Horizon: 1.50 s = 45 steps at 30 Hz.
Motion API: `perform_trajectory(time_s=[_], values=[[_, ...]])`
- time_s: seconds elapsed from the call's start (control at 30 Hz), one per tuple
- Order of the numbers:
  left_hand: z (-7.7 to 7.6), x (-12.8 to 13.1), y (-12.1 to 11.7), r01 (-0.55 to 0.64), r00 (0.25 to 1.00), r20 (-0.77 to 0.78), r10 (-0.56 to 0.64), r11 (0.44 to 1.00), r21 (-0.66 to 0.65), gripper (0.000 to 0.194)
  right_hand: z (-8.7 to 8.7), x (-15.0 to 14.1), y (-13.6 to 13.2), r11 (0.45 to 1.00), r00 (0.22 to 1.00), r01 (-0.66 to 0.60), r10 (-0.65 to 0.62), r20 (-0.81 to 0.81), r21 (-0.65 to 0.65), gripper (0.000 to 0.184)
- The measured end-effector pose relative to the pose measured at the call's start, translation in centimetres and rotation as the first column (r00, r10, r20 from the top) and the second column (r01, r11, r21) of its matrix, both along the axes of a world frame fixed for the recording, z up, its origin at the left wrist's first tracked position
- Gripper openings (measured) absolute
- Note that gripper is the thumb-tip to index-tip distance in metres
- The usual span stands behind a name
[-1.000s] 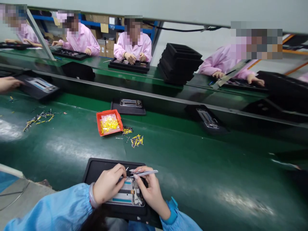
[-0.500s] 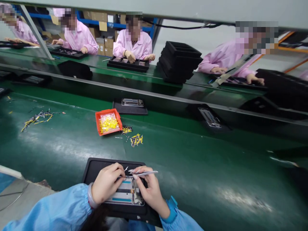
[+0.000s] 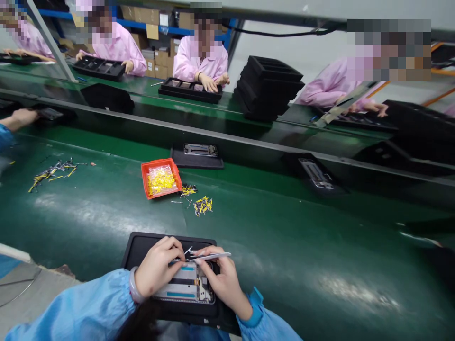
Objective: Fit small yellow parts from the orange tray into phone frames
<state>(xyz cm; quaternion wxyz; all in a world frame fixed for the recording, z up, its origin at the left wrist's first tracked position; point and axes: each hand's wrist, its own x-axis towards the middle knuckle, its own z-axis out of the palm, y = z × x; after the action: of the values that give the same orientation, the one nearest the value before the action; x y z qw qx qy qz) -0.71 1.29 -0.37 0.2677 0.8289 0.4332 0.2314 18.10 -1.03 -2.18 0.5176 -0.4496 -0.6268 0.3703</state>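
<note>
The right hand (image 3: 219, 279) pinches metal tweezers (image 3: 208, 256), their tips at the top edge of the phone frame (image 3: 186, 286) lying in a black tray (image 3: 142, 246), while the left hand (image 3: 156, 272) presses curled fingers onto that frame beside the tips.

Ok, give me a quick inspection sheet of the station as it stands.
Surface: green conveyor belt, shiny, scuffed.
Job's things: phone frame in a black tray; tweezers.
Clutter: orange bin of yellow parts; loose yellow pieces beside it, more far left.
Hands: left hand on the frame's top; right hand grips the tweezers.
Cables: black cable overhead.
Surroundings: workers in pink coats opposite; stacked black trays.
</note>
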Motion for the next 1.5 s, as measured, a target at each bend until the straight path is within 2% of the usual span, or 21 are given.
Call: perform_trajectory(time_s=[0.2,0.33,0.4,0.5,0.6,0.7,0.8,0.9,1.07,1.2,1.37,1.5], values=[[-0.3,-0.3,0.1,0.005,0.999,-0.043,-0.006,1.0,-0.005,0.012,0.7,0.2,0.4,0.999,0.999,-0.036,0.035,0.035,0.019,0.008],[-0.4,-0.7,0.0,0.039,0.997,-0.066,-0.032,0.994,0.104,0.015,0.6,0.0,0.3,1.0,1.0,-0.012,0.012,0.008,0.0,0.014],[-0.5,-1.0,-0.1,0.094,0.993,-0.094,-0.077,0.977,0.191,0.02,0.5,0.0,0.2,0.999,1.0,-0.002,0.001,-0.013,-0.041,0.017],[-0.5,-1.5,-0.1,0.252,0.958,-0.222,-0.183,0.906,0.341,0.026,0.3,0.0,0.2,0.995,1.0,-0.005,0.002,-0.031,-0.104,0.019],[-0.4,-1.7,-0.4,0.373,0.909,-0.352,-0.223,0.812,0.449,0.028,0.1,-0.1,0.2,0.994,0.999,-0.01,0.005,-0.042,-0.105,0.017],[-0.3,-1.6,-0.8,0.41,0.891,-0.402,-0.213,0.758,0.507,0.032,0.1,-0.1,0.2,0.997,0.999,-0.003,0.0,-0.037,-0.08,0.015],[-0.2,-1.4,-1.2,0.412,0.889,-0.416,-0.191,0.729,0.546,0.034,0.1,-0.1,0.2,0.998,1.0,-0.001,0.0,-0.029,-0.061,0.012],[-0.1,-1.3,-1.3,0.39,0.902,-0.39,-0.185,0.736,0.553,0.036,0.2,-0.1,0.1,0.999,1.0,-0.005,0.004,-0.026,-0.032,0.008],[0.1,-1.3,-0.9,0.331,0.929,-0.316,-0.191,0.809,0.485,0.038,0.5,-0.1,0.1,1.0,0.999,0.004,-0.005,-0.05,-0.02,0.007],[-0.1,-1.3,-0.6,0.295,0.945,-0.265,-0.189,0.844,0.448,0.035,0.5,-0.1,-0.1,0.999,0.995,-0.004,0.001,-0.098,-0.033,0.007],[-0.7,-1.3,-0.6,0.274,0.953,-0.244,-0.182,0.859,0.433,0.026,0.5,0.1,-0.1,1.0,1.0,-0.013,0.013,-0.022,0.019,0.002],[-0.8,-1.2,-0.7,0.231,0.97,-0.184,-0.161,0.854,0.467,0.03,0.6,0.2,0.1,0.992,0.997,-0.08,0.078,0.029,0.095,0.006]])
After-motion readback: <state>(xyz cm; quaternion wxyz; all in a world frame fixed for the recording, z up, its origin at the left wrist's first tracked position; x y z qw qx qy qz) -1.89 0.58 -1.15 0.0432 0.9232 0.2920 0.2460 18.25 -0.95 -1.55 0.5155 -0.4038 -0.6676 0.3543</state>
